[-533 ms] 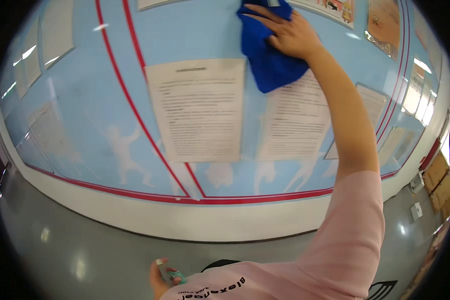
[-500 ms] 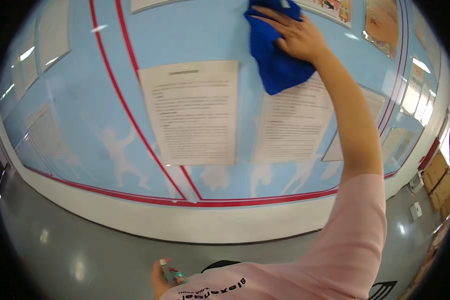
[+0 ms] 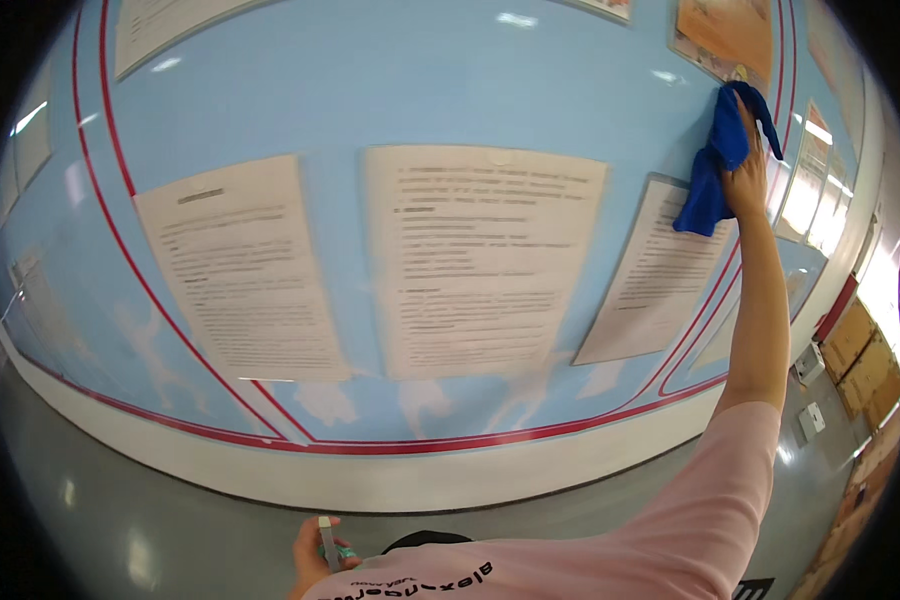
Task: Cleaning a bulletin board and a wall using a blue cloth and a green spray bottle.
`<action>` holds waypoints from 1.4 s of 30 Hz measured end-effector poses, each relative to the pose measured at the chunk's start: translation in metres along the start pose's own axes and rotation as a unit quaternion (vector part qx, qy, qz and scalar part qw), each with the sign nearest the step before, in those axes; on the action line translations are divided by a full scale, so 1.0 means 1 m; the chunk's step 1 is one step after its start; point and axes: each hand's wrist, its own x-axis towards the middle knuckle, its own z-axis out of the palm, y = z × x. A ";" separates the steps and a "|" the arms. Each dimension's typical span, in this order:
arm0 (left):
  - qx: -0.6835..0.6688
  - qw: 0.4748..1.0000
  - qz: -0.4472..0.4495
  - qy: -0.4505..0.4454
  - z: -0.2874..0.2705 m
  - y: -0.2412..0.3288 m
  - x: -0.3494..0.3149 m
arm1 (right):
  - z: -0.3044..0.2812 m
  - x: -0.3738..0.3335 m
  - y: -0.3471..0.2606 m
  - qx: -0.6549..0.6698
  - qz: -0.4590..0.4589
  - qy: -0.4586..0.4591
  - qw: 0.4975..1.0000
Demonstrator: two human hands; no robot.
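My R hand (image 3: pixel 747 185) grasps blue cloth (image 3: pixel 708 185) nr poster (image 3: pixel 725 38) edge, bare board (image 3: pixel 440 90) to L. My L hand (image 3: pixel 312 555) clasps grey-green obj (image 3: pixel 328 545).

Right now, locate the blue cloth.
In the head view, the blue cloth is at the upper right, in the right hand's fingers, near the bottom of the orange picture and overlapping a paper.

A pale blue wall board (image 3: pixel 370 95) carries printed sheets (image 3: pixel 485 265) and an orange poster (image 3: pixel 727 38), while the grey floor (image 3: pixel 220 525) holds two small white boxes (image 3: pixel 812 421).
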 end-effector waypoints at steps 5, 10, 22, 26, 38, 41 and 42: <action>-0.014 1.000 -0.025 0.008 0.028 0.028 0.005 | 0.017 -0.030 0.052 -0.039 0.093 0.035 0.994; -0.089 0.993 -0.065 0.046 0.046 0.054 -0.004 | 0.021 -0.090 0.132 -0.050 0.193 0.045 0.979; -0.112 0.987 -0.112 0.024 0.041 0.059 -0.010 | 0.020 -0.264 0.033 0.021 0.246 0.006 0.969; -0.029 0.995 -0.094 0.026 0.043 0.068 -0.016 | 0.027 -0.383 -0.044 0.063 0.375 -0.019 0.925; 0.037 0.999 -0.017 -0.035 0.016 0.017 -0.008 | 0.073 -0.532 -0.290 0.252 0.714 0.169 0.632; 0.047 0.998 0.017 -0.036 0.009 0.013 -0.012 | 0.064 -0.472 -0.336 0.301 0.697 0.028 0.650; 0.054 0.996 0.047 -0.045 0.008 0.009 -0.008 | 0.061 -0.455 -0.345 0.197 0.588 0.028 0.784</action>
